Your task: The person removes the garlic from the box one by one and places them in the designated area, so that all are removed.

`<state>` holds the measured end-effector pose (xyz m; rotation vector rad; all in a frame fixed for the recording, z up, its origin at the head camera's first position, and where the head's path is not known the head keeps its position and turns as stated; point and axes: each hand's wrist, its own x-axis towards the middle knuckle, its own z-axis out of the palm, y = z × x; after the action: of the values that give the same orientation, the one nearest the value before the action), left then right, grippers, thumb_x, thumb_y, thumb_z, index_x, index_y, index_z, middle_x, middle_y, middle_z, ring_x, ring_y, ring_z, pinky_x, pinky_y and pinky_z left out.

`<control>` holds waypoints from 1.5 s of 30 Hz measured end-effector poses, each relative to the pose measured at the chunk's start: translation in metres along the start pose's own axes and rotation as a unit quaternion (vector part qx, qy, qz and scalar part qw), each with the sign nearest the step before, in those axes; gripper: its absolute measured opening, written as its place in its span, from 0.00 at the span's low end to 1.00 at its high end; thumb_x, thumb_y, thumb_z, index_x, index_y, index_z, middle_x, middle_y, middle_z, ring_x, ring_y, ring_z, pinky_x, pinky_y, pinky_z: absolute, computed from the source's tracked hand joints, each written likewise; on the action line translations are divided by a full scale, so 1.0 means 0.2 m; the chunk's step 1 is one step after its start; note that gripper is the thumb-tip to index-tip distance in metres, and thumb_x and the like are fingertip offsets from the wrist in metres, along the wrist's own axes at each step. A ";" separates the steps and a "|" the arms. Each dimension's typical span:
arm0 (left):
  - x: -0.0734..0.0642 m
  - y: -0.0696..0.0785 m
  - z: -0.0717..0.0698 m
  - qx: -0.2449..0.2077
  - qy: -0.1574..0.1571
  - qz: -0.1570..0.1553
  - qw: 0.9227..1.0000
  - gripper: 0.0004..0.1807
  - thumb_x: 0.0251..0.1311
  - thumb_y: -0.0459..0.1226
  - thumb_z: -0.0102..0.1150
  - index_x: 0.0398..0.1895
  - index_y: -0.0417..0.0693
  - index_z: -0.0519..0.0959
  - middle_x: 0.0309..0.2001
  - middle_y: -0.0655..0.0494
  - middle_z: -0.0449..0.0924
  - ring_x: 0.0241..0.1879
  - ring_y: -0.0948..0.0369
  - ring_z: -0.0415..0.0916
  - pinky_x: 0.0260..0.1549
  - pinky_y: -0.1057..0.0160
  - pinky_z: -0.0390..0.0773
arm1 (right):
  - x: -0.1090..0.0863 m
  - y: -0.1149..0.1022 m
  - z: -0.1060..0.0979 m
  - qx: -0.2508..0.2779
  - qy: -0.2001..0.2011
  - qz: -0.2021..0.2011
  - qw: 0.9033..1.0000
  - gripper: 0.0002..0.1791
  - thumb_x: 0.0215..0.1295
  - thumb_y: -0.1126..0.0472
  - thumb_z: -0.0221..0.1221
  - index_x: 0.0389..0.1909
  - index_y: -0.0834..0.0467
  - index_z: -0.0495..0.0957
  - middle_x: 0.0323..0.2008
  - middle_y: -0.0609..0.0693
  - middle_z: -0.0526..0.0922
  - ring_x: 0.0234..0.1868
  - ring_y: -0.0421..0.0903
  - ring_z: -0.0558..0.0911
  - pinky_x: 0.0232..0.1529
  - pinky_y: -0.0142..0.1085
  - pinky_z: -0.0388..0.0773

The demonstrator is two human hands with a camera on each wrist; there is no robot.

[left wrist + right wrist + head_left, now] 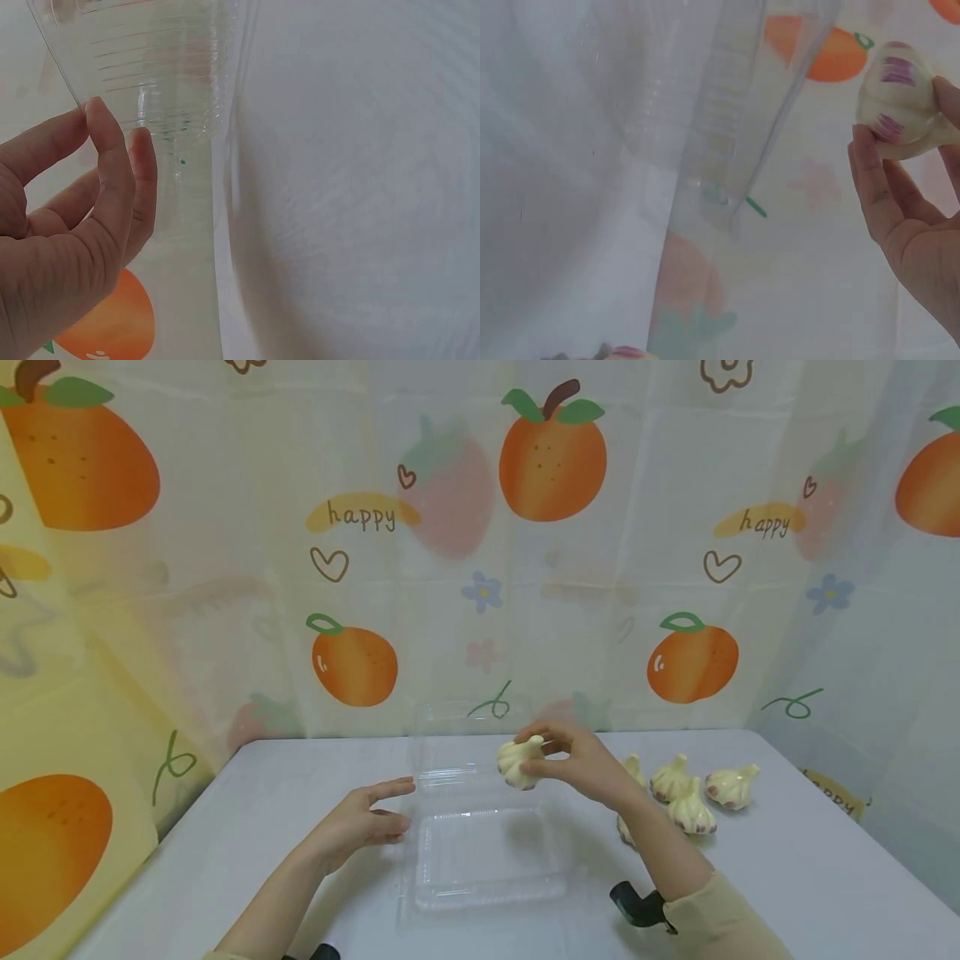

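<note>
A pale garlic bulb (519, 763) with purple streaks is pinched between the thumb and fingers of my right hand (573, 760). It is held up over the clear plastic container (487, 893), near where its raised lid meets the base. In the right wrist view the bulb (897, 101) shows its purple-marked side. My left hand (360, 827) stands at the container's left side, thumb and index finger apart in the head view. Its fingertips reach the edge of the clear lid (157, 60) in the left wrist view.
Several more garlic bulbs (692, 810) lie on the white table (810, 877) to the right, partly behind my right forearm. A black device (639, 906) is at the right wrist. Behind the table hangs a curtain (450, 635) printed with fruit.
</note>
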<state>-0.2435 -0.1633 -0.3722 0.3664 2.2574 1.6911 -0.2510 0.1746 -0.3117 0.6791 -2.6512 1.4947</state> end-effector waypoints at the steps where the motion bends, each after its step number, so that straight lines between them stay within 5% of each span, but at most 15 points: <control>1: 0.00 0.00 0.00 -0.001 0.002 -0.002 1.000 0.37 0.60 0.31 0.63 0.72 0.34 0.62 0.78 0.43 0.52 0.43 0.63 0.78 0.47 0.65 0.86 | -0.01 0.01 -0.01 0.001 0.001 -0.001 1.000 0.17 0.59 0.49 0.68 0.50 0.40 0.81 0.58 0.43 0.78 0.56 0.51 0.79 0.50 0.39 0.81; 16: 0.00 0.01 0.01 -0.007 -0.004 0.001 1.000 0.37 0.61 0.31 0.62 0.72 0.33 0.61 0.79 0.43 0.51 0.42 0.63 0.78 0.47 0.65 0.86 | -0.10 0.10 -0.20 -0.020 0.037 0.027 0.999 0.19 0.60 0.47 0.67 0.53 0.41 0.79 0.57 0.46 0.80 0.58 0.51 0.78 0.51 0.40 0.75; 45: 0.01 0.00 0.00 -0.004 0.001 -0.001 1.000 0.37 0.61 0.31 0.63 0.73 0.35 0.61 0.79 0.42 0.51 0.45 0.61 0.79 0.49 0.62 0.86 | -0.37 0.26 -0.44 -0.066 0.084 0.048 0.993 0.20 0.65 0.49 0.63 0.56 0.50 0.77 0.64 0.55 0.74 0.55 0.55 0.77 0.44 0.37 0.81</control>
<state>-0.2449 -0.1634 -0.3722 0.3595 2.2511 1.7003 -0.2205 0.2972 -0.3228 0.4025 -2.6574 1.3158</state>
